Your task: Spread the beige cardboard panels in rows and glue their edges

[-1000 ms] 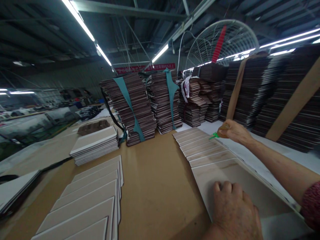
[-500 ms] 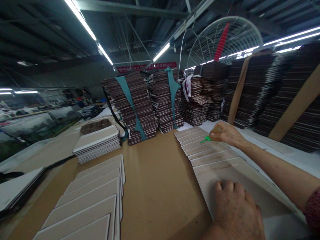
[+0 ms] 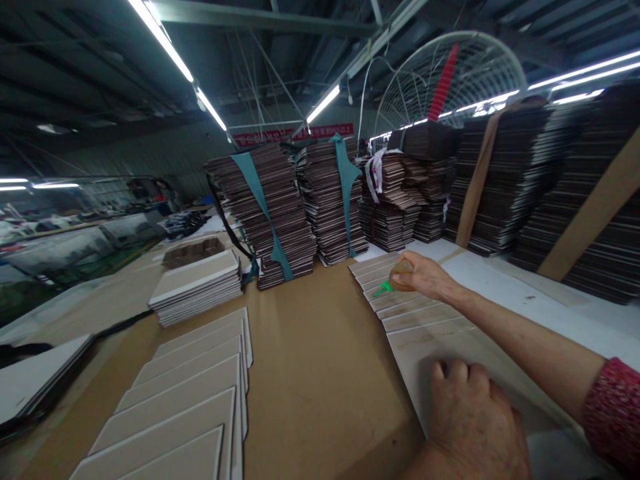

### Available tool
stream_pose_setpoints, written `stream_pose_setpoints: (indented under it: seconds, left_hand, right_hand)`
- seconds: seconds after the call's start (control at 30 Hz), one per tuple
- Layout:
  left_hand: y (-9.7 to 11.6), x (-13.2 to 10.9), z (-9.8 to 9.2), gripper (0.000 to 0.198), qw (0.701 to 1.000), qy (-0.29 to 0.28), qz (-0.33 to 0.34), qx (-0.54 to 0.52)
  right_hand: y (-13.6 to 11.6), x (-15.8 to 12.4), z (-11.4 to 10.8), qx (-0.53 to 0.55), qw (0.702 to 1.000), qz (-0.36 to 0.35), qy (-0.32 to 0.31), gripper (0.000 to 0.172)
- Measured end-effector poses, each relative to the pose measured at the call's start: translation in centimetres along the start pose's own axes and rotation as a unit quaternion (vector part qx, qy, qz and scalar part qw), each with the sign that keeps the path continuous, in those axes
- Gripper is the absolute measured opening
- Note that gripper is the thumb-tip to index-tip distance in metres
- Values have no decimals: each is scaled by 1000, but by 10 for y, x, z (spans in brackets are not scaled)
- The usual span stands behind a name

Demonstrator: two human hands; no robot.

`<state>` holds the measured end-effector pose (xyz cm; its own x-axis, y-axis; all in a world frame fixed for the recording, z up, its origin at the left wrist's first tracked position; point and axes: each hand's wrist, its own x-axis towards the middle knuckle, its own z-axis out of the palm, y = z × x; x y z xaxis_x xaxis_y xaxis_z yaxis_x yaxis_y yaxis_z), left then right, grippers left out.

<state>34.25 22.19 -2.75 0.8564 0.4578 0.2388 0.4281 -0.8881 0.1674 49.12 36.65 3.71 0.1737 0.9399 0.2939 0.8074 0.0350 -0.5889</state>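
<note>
My right hand (image 3: 423,275) is closed around an amber, bottle-like glue applicator (image 3: 401,275) with a green tip (image 3: 383,289). That tip is at the surface of a row of overlapping beige boards (image 3: 420,319), near the far end. Lower down, my left hand (image 3: 473,417) rests palm down on the nearest board, fingers bent and slightly apart, gripping nothing I can see. Wet-looking streaks mark the exposed strips of several boards. The underside of my left hand is hidden.
Another overlapping row of beige boards (image 3: 180,400) lies on the left of the brown tabletop (image 3: 310,373). Behind it sits a neat board stack (image 3: 197,290). Tall dark stacks (image 3: 270,213) tied with teal strips line the back. A large fan (image 3: 450,80) stands behind.
My right hand has moved left and slightly toward me with the glue applicator, across the boards. My left hand has stayed in place.
</note>
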Motion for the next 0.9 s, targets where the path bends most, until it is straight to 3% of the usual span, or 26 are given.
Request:
stream_pose_setpoints:
  seconds: [0.2,0.6,0.73,0.9]
  left_hand:
    - [0,0,1,42,1000,2,6,7]
    - [-1,1,13,46,998,41,19,38]
    - [-1,1,7,48,999,25,17,44]
    - [-2,2,4,46,999,23,19,40]
  right_hand:
    - [10,-1,-11,-29,999,29,18,23]
    - [81,3,-62,-128,973,167,96,23]
    - [90,2,-63,-113,971,183,103,24]
    - [79,4,-45,-36,984,154,82,23]
